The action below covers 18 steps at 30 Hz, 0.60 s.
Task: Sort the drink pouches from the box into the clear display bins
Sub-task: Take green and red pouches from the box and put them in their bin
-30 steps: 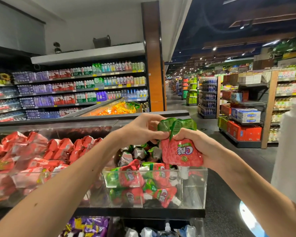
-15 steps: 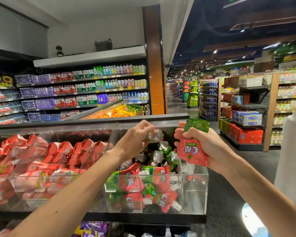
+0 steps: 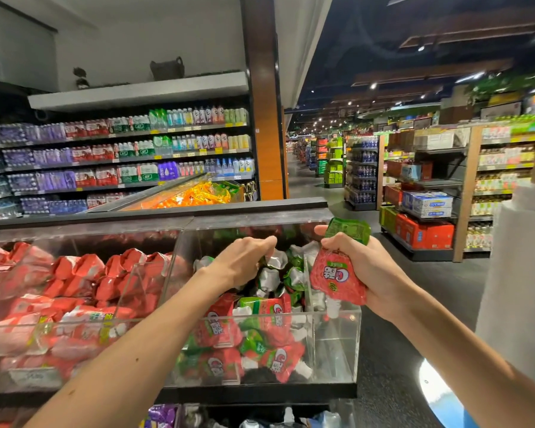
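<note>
The right grip (image 3: 368, 273) clenches a red pouch (image 3: 337, 279) over the clear bin (image 3: 337, 338), while the left grip (image 3: 244, 264) curls onto the binned pouches (image 3: 260, 307), its pinch indeterminate.

Display desk (image 3: 260, 396), black front edge, black rail (image 3: 244, 208) along the back. Directly on it, two clear bins side by side, walls touching. Left bin (image 3: 74, 322): heaped with red pouches (image 3: 84, 267). Right bin (image 3: 337, 350): red-and-green pouches (image 3: 217, 332) piled against the front wall; an upright clear divider (image 3: 308, 282) sets off a narrow compartment at its right end. Below the desk, a lower tier with purple packs (image 3: 162, 415).
</note>
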{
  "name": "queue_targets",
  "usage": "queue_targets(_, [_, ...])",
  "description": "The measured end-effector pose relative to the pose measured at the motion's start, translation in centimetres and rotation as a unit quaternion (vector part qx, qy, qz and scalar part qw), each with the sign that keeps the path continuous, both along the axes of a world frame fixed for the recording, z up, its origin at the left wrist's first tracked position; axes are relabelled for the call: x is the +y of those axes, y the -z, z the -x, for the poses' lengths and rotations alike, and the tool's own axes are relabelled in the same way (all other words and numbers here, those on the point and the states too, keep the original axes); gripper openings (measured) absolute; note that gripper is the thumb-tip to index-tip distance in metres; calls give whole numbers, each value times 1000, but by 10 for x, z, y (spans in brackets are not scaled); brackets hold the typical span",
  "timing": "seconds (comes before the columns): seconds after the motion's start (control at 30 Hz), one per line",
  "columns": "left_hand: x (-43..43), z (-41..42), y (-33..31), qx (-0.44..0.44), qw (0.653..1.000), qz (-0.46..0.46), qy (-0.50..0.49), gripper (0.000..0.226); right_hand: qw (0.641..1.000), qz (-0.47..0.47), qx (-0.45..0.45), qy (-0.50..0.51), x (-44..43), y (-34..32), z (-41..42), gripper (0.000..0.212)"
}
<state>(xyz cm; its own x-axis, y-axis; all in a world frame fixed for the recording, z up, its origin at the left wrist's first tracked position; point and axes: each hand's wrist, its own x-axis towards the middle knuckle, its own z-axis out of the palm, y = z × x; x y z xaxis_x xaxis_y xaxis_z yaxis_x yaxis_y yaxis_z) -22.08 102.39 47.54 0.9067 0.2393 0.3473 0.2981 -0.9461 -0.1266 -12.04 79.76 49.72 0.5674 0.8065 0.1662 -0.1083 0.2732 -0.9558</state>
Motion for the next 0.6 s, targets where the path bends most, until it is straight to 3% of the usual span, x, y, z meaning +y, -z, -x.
queue_targets(0.1, [4,-4,-6,57,994,-90,-12,40,1000,1,-1,5,1,3,0,19])
queue_targets(0.2, [1,-3,-13,104,986,-124,-28,30,1000,8,-6,5,1,7,-1,18])
queue_targets(0.3, [-3,5,-17,95,982,-164,-7,16,1000,14,-22,-3,-1,10,0,18])
queue_targets(0.37, [2,14,-13,51,990,-126,27,7,1000,10,-24,-12,-3,11,2,17])
queue_targets(0.47, [23,26,-4,-28,998,-27,48,16,999,7,-25,-24,-5,10,4,17])
queue_targets(0.6, [21,32,-9,62,992,-108,-17,11,1000,1,-18,-25,3,8,11,11])
